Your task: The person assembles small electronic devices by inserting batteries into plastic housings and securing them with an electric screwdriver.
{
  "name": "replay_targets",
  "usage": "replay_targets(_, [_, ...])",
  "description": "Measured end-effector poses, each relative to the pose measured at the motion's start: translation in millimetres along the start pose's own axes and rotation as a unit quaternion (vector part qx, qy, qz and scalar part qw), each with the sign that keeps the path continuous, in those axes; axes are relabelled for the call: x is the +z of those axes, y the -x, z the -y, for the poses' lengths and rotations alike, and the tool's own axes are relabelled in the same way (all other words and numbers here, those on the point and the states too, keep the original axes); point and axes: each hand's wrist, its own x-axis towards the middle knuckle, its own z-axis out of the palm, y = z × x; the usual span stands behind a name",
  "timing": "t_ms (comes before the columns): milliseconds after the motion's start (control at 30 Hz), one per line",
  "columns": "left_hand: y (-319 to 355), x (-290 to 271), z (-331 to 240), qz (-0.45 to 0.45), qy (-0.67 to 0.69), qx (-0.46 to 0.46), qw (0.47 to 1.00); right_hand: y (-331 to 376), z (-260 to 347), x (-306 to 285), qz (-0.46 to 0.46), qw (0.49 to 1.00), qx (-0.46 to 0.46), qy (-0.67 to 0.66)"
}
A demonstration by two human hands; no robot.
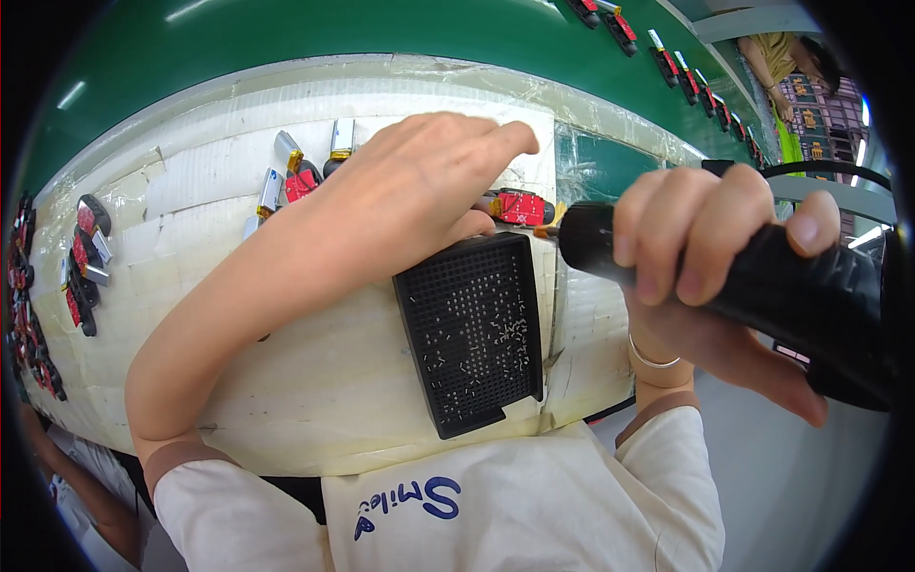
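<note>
My left hand [410, 181] reaches across the bench, its thumb low beside a small black module with a red circuit board [520, 207]. The module's left end disappears under that hand, which seems to grip it; the other fingers are partly hidden. In my right hand [701, 234] is a thick black electric screwdriver [772, 291], fingers wrapped round its body. Its narrow tip points left, close to the module's right end; whether they touch I cannot tell. Just below the module sits a black gridded tray [412, 329] holding many tiny silvery screws.
Several similar modules [303, 179] with silver-wrapped parts lie behind my left forearm. More modules [88, 253] are piled at the left. A green surface [381, 33] carries a row of modules [686, 81] at the far right. Other people [777, 67] are at the edges.
</note>
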Motion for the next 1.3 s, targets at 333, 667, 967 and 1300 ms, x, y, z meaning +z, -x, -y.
replay_targets(333, [7, -30, -32, 0.281, 0.028, -0.027, 0.959, 18, 2, 9, -0.029, 0.997, -0.049, -0.059])
replay_targets(667, [4, -9, -4, 0.074, -0.068, 0.036, 0.994, 24, -17, 1, -0.016, 0.998, 0.015, -0.066])
replay_targets(967, [5, -13, -2, 0.082, -0.008, -0.004, 0.997, 24, -20, 3, -0.004, 0.999, 0.012, -0.05])
replay_targets(1300, [7, -11, -1, 0.077, -0.016, -0.005, 0.997, 7, -13, -2, -0.033, 0.998, -0.034, 0.038])
